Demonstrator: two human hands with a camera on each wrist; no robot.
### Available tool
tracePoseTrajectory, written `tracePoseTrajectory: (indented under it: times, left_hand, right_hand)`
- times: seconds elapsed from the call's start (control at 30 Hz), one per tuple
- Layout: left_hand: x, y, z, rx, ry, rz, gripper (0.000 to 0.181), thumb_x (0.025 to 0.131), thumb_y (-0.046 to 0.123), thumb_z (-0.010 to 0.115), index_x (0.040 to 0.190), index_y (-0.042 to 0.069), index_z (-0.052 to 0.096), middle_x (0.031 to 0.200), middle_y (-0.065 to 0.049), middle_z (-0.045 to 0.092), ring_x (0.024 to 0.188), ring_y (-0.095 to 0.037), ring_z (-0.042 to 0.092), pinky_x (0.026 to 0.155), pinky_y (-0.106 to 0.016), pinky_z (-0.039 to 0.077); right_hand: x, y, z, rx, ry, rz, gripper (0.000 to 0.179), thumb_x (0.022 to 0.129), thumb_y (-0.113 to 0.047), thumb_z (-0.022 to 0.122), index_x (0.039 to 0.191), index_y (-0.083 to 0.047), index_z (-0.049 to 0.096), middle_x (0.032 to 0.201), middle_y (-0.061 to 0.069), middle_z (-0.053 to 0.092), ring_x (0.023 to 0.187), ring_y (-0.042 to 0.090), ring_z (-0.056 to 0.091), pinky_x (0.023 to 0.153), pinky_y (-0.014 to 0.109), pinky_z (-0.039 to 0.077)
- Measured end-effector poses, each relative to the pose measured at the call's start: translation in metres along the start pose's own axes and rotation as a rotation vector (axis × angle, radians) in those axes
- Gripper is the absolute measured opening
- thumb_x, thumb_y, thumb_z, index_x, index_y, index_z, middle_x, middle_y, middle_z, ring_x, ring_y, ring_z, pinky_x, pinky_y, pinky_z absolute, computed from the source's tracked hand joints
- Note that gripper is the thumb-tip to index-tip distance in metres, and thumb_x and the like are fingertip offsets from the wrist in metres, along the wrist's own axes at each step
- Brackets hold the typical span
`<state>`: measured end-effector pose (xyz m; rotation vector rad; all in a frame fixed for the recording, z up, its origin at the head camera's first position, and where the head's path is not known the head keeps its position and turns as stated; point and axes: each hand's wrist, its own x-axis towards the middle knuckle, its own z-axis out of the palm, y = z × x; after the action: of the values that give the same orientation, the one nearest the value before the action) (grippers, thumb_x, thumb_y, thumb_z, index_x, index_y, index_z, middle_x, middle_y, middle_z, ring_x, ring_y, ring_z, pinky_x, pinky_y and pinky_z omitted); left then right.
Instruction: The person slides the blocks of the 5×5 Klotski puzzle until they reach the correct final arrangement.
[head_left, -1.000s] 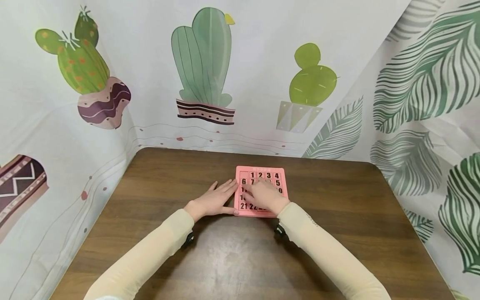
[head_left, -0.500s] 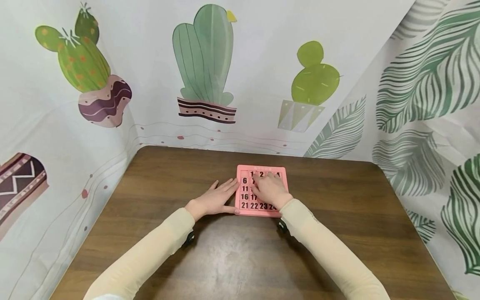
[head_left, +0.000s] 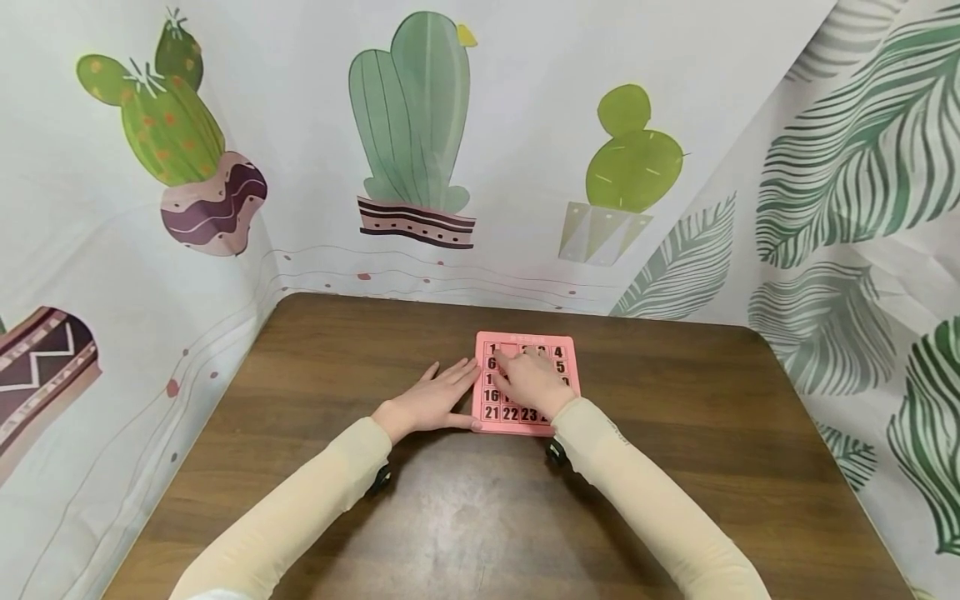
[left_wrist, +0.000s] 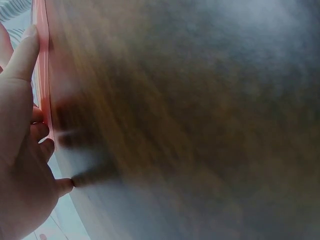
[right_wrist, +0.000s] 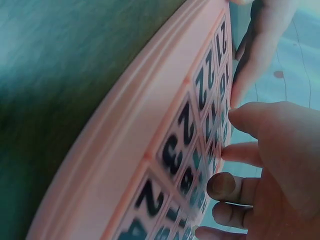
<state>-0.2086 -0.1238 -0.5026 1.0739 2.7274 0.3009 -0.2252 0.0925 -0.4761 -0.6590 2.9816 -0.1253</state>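
Observation:
A pink sliding number puzzle (head_left: 513, 427) lies on the table with black numbers on its tiles. Tile 1 (head_left: 492, 350) occupies the top left corner, and a bare slot shows just right of it. My left hand (head_left: 431, 398) is spread flat along the puzzle's left edge, fingertips and thumb touching the frame. Over the middle of the board is my right hand (head_left: 534, 382), hiding several tiles. In the right wrist view its extended index finger (right_wrist: 244, 154) reaches the tiles, while the other fingers are loosely bent.
The brown wooden table (head_left: 465, 517) stretches around the puzzle on all sides. Behind it hangs a white cloth (head_left: 517, 125) printed with cacti and leaves. Each wrist wears a dark strapped device.
Tile 1 has slid one place left into the corner, so the bare slot now lies right of it. My right hand moved up, then left; the left hand stays against the edge.

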Motion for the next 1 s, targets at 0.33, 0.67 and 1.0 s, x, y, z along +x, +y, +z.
tracePoseTrajectory:
  times: [0.33, 0.67, 1.0]
  left_hand:
    - [0.001, -0.002, 0.001, -0.009, -0.001, -0.007, 0.102, 0.078, 0.075, 0.045, 0.152, 0.013, 0.013, 0.158, -0.005, 0.007, 0.144, -0.02, 0.006, 0.11, -0.056, 0.009]
    - [0.002, -0.001, 0.001, -0.007, -0.006, -0.009, 0.102, 0.078, 0.075, 0.045, 0.152, 0.013, 0.012, 0.158, -0.005, 0.006, 0.144, -0.02, 0.005, 0.11, -0.056, 0.008]
    - [-0.001, 0.005, -0.004, -0.021, -0.017, -0.02, 0.101, 0.079, 0.072, 0.048, 0.152, 0.012, 0.012, 0.157, -0.006, 0.008, 0.144, -0.021, 0.007, 0.11, -0.057, 0.009]
  right_hand:
    - [-0.017, 0.028, -0.006, -0.044, 0.028, 0.082, 0.05, 0.095, -0.04, 0.048, 0.136, -0.012, 0.051, 0.114, 0.011, 0.066, 0.106, 0.033, 0.055, 0.091, 0.051, 0.038]
    - [-0.016, 0.029, 0.001, -0.012, 0.033, 0.083, 0.052, 0.095, -0.04, 0.048, 0.139, -0.012, 0.048, 0.118, 0.01, 0.065, 0.115, 0.037, 0.051, 0.096, 0.055, 0.036]
    - [-0.008, 0.012, -0.002, 0.016, -0.012, 0.071, 0.055, 0.095, -0.041, 0.047, 0.141, -0.01, 0.044, 0.123, 0.013, 0.061, 0.124, 0.037, 0.045, 0.104, 0.055, 0.03]
